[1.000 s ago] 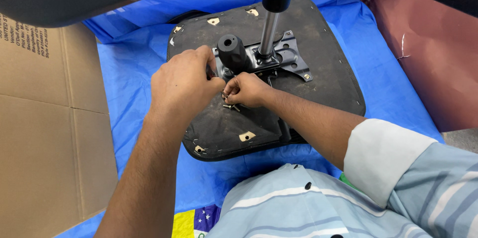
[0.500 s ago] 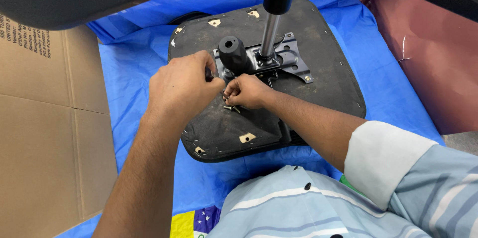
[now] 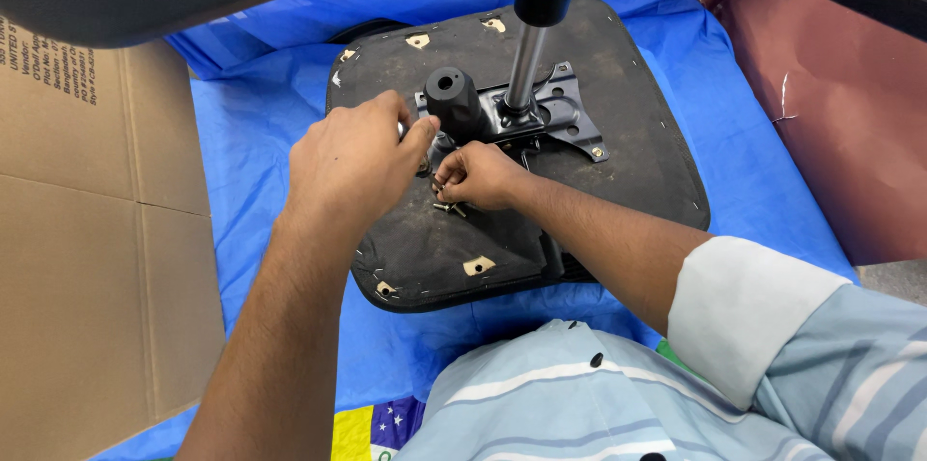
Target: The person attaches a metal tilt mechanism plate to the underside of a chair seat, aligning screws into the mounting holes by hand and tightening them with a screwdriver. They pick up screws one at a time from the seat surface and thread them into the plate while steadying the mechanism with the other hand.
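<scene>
Fingers [image 3: 446,181] of right hand [image 3: 480,176] pinched on small screws [image 3: 446,206] atop upturned seat base [image 3: 618,133], left hand [image 3: 352,157] curled beside black knob [image 3: 454,102]; likely spilled if jostled.

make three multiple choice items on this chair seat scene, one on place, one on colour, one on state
1. Where does the cardboard box lie?
A. left of the seat
B. on the seat
C. right of the seat

2. What colour is the sheet under the upturned seat base?
A. green
B. blue
C. white

3. How is the right hand?
A. flat and open
B. curled over small screws
C. off the seat

A: the box fills the left edge. B: blue plastic shows all round the seat. B: its fingers close over screws beside the left hand.
</scene>
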